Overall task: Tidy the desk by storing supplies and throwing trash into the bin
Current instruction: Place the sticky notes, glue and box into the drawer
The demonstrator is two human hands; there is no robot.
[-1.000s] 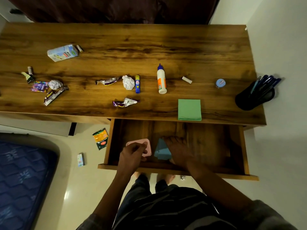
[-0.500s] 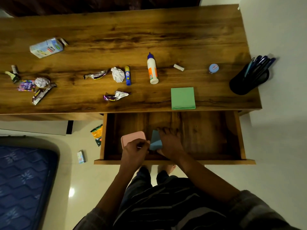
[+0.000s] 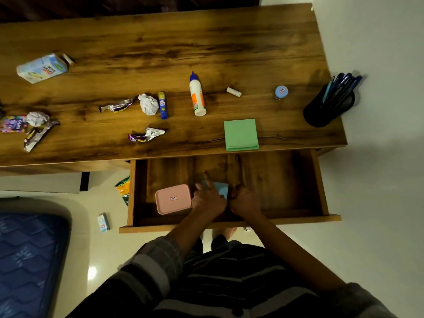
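- The open wooden drawer (image 3: 320, 180) sits in the lower middle of the frame, pulled out from under the brown wooden desk (image 3: 206, 42).
- Both hands are inside the drawer, side by side, at a flat light blue paper pad (image 3: 222, 188).
- The left hand (image 3: 207, 199) rests on the left part of the blue pad. One finger points straight up the frame; the other fingers are bent over the pad's edge. It seems to hold the pad, but the light is dim.
- The right hand (image 3: 244, 200) is curled at the right edge of the blue pad. I cannot tell if it grips the pad or only touches it.
- A pink plastic box with a small sticker (image 3: 173, 199) lies in the drawer, just left of the left hand.
- A square green paper pad (image 3: 241, 134) lies on the desk's near edge, just above the drawer.
- In the middle of the desk lie a white glue bottle with a blue cap (image 3: 197, 95), a blue glue stick with a yellow cap (image 3: 163, 105) and a white crumpled paper ball (image 3: 148, 103).
- Shiny crumpled wrappers (image 3: 146, 134) lie near them.
- A black cup of blue pens (image 3: 328, 109) stands at the right edge of the desk.
- A light blue milk carton (image 3: 42, 68) lies at the upper left.
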